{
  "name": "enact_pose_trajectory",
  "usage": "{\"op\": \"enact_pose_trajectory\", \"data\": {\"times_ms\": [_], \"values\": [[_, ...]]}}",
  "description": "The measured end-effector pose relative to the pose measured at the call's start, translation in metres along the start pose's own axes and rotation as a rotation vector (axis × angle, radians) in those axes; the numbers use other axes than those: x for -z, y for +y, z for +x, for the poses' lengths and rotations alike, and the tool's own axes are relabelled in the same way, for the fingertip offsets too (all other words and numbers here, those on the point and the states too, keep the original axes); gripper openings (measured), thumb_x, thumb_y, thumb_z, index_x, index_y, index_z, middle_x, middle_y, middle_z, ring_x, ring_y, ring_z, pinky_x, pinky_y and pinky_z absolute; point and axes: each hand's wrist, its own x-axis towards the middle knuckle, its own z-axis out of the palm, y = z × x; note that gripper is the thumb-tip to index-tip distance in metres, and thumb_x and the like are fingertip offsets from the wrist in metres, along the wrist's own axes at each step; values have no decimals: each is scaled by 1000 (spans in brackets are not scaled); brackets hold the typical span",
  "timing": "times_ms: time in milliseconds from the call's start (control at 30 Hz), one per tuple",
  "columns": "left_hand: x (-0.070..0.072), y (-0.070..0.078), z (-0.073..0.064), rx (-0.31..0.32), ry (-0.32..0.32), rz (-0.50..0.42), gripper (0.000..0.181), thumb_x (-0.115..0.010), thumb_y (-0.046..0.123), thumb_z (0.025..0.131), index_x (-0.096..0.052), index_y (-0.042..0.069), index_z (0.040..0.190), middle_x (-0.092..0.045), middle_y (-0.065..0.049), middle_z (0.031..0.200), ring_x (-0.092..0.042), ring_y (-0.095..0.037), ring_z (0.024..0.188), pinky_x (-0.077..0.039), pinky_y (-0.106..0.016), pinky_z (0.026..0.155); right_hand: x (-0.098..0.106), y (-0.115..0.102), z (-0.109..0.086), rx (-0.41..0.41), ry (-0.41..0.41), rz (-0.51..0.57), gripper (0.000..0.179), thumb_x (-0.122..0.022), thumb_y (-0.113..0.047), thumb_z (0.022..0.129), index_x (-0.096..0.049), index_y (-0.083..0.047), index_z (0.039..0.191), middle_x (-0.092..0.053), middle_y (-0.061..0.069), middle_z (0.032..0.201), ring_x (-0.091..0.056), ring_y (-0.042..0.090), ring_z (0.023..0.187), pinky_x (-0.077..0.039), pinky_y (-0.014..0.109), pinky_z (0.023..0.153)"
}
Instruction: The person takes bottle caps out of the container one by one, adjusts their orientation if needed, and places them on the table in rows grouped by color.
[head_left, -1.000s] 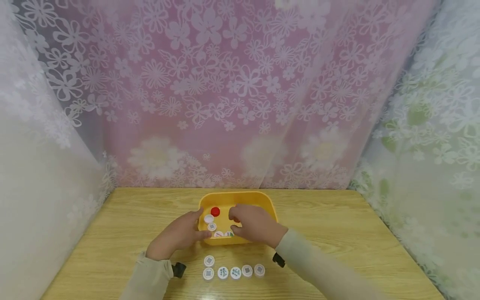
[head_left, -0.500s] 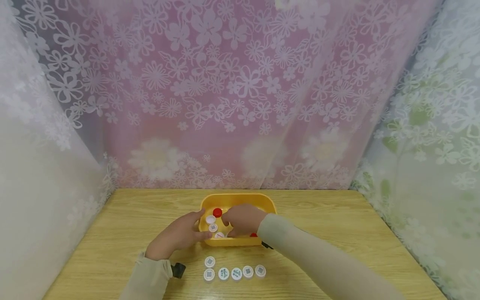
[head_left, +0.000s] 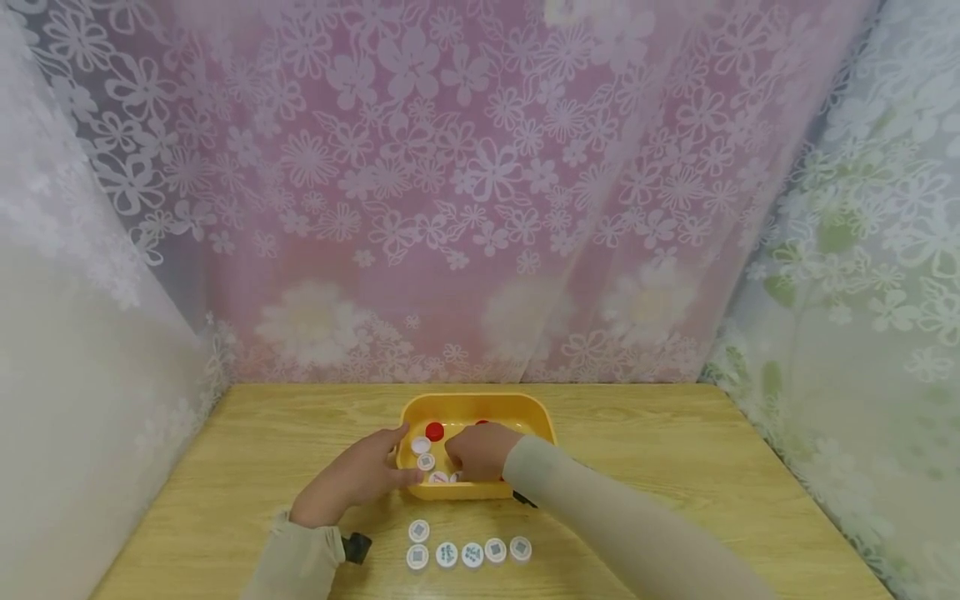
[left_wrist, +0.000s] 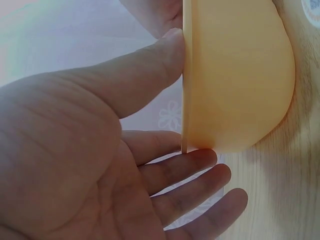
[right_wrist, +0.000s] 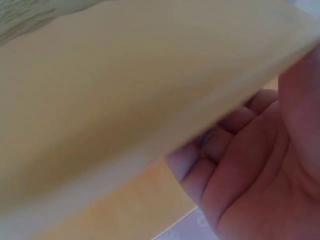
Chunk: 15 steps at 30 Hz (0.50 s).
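A yellow plastic bin (head_left: 465,492) stands on the table, holding white caps, some with printed tops, and a red cap (head_left: 434,431). At its left end my left hand (head_left: 354,479) touches the rim, thumb and fingers spread. In the left wrist view the fingers lie mostly straight against the bin's wall (left_wrist: 240,75). My right hand (head_left: 480,450) reaches down inside the bin near the front wall, fingers bent. The right wrist view shows the curled fingers (right_wrist: 200,172) behind the bin's wall (right_wrist: 100,100); their tips are hidden, so I cannot tell what they hold.
In front of the bin several printed white caps form a row on the wood-grain table (head_left: 637,433), and another printed cap (head_left: 418,531) sits behind the left end cap (head_left: 417,557). Floral curtains (head_left: 480,208) hang behind and at both sides.
My right hand has moved left and toward the front of the bin, lower inside it, and now covers part of the caps there. My left hand stays at the left end.
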Motion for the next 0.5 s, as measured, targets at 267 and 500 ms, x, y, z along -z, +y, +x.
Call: {"op": "enact_pose_trajectory", "data": {"times_ms": [267, 500], "values": [[0, 6, 2, 5, -20, 21, 90, -82, 39, 89, -39, 0, 158, -50, -23, 153, -49, -42, 139, -39, -60, 113, -10, 12, 4, 48, 45, 3, 18, -76, -37, 94, -64, -25, 90, -60, -12, 78, -55, 12, 70, -52, 27, 76], [2, 15, -3, 13, 18, 129, 97, -84, 41, 87, -34, 3, 161, -49, -24, 149, -57, -41, 129, -46, -60, 107, 1, 32, -5, 40, 159, 207, 22, -80, -28, 89, -66, -21, 104, -62, -12, 89, -57, 11, 76, -53, 25, 77]]}}
